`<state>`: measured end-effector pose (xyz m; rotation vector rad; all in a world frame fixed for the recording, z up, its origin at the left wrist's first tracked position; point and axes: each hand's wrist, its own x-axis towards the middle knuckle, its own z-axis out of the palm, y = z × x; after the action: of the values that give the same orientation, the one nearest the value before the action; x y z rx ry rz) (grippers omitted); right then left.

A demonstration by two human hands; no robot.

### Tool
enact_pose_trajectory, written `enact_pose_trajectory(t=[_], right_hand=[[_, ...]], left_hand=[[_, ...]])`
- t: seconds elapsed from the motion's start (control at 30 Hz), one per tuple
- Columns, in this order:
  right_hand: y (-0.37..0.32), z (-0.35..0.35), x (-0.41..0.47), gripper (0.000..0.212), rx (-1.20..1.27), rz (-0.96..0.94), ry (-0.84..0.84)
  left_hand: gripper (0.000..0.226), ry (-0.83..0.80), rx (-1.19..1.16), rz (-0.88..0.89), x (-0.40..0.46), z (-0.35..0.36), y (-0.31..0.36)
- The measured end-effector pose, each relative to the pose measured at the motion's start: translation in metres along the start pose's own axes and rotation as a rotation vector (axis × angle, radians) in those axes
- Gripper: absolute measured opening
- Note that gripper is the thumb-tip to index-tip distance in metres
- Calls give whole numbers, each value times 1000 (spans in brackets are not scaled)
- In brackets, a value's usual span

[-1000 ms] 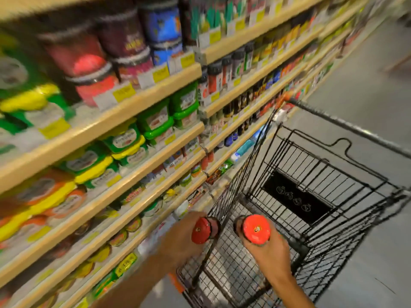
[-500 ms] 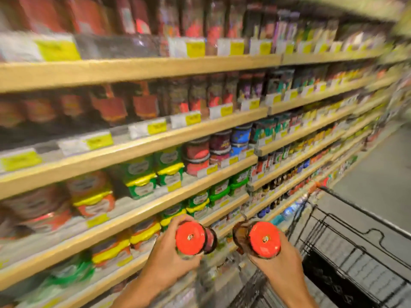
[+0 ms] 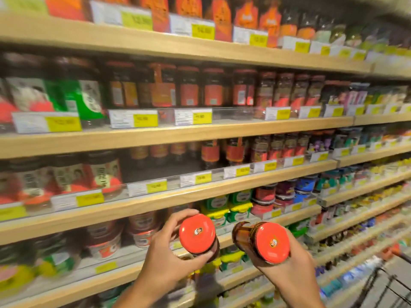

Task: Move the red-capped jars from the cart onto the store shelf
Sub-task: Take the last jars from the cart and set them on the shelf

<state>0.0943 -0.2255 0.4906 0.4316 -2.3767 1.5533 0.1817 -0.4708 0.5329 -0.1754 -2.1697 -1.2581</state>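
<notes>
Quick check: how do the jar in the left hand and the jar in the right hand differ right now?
The red-capped glass jar in the left hand faces the camera almost cap-on, its body mostly hidden; the red-capped glass jar in the right hand is tilted, showing its brown glass side. The left hand wraps thumb and fingers round its jar; the right hand cradles its jar from beneath. Both caps are the same orange-red with a small central logo.
</notes>
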Motion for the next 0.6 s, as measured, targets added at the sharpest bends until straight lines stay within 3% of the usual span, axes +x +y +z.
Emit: enact_pose_trajectory(t=[0.13,0.43,0.6], right_hand=[[-31,9,11,70,135,-101,10],[-92,20,42,50,236,-317,-51],[-115,34,73,59,309,-367,-115]], left_hand=[[74,101,22,24,0,-30,19],[78,246,103,44,-4,-61,50],[75,312,119,68,-2,-63,65]])
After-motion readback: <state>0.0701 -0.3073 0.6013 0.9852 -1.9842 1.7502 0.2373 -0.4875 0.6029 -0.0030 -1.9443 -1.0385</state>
